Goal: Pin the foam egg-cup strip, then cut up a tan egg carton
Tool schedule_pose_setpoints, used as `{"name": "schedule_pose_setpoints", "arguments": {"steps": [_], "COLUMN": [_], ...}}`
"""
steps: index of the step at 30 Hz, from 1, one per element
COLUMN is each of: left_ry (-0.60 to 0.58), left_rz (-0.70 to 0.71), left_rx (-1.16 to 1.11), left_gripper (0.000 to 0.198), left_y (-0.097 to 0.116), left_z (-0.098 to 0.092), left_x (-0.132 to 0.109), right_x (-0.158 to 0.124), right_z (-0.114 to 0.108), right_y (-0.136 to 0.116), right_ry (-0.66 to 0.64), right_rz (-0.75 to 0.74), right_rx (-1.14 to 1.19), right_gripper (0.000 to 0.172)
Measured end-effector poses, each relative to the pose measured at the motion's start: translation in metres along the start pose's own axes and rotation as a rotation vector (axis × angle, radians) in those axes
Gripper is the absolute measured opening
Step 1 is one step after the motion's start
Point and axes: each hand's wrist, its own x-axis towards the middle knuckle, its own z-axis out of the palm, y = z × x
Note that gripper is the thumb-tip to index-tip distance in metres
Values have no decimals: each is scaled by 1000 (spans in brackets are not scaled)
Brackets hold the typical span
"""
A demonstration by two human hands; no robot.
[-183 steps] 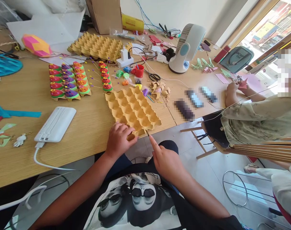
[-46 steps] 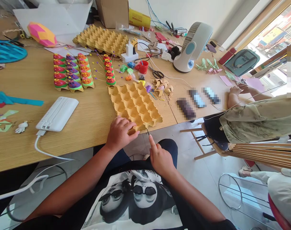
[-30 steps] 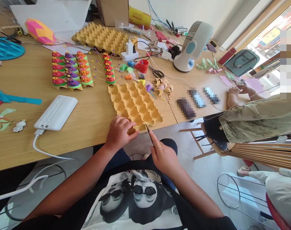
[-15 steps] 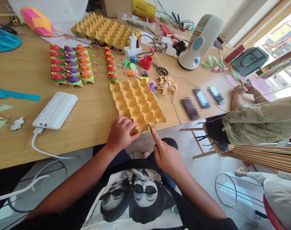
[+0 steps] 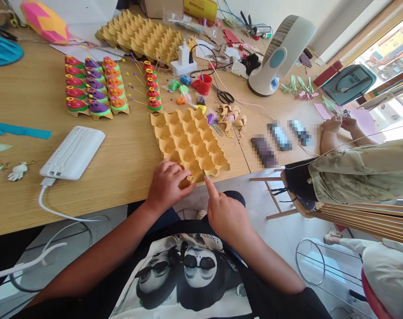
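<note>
A yellow cardboard egg tray (image 5: 188, 141) lies at the table's near edge, its cups facing up. My left hand (image 5: 166, 181) grips its near left corner, fingers on top and thumb along the front rim. Below the front rim, my right hand (image 5: 226, 212) is closed around a knife, index finger stretched along the blade. Only a short dark piece of the knife (image 5: 204, 173) shows, at the tray's front edge; the handle is hidden in my palm.
Painted egg-cup pieces (image 5: 98, 88) stand in rows at the left. A power bank (image 5: 73, 153) lies nearer. Cardboard scraps (image 5: 233, 117), scissors (image 5: 224, 95), a red cup (image 5: 204, 84) and a fan (image 5: 277, 57) lie beyond the tray. Another person's hands (image 5: 337, 124) work at the right.
My right hand has shifted slightly left and its index finger has straightened along the knife, of which less shows. My left hand and the egg tray stay put.
</note>
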Motion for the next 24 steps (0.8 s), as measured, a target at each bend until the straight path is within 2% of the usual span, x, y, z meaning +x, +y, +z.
{"name": "schedule_pose_setpoints", "arguments": {"steps": [9, 18, 24], "left_ry": [-4, -5, -4], "left_rz": [-29, -22, -32], "left_rx": [-14, -14, 2], "left_gripper": [22, 23, 26], "left_y": [2, 1, 2], "left_z": [1, 0, 1], "left_x": [1, 2, 0], "right_x": [-14, 10, -2], "right_z": [-2, -6, 0], "right_y": [6, -1, 4], "right_ry": [-30, 13, -19], "right_rz": [3, -19, -5], "right_rx": [-14, -15, -13], "right_gripper": [73, 73, 72]}}
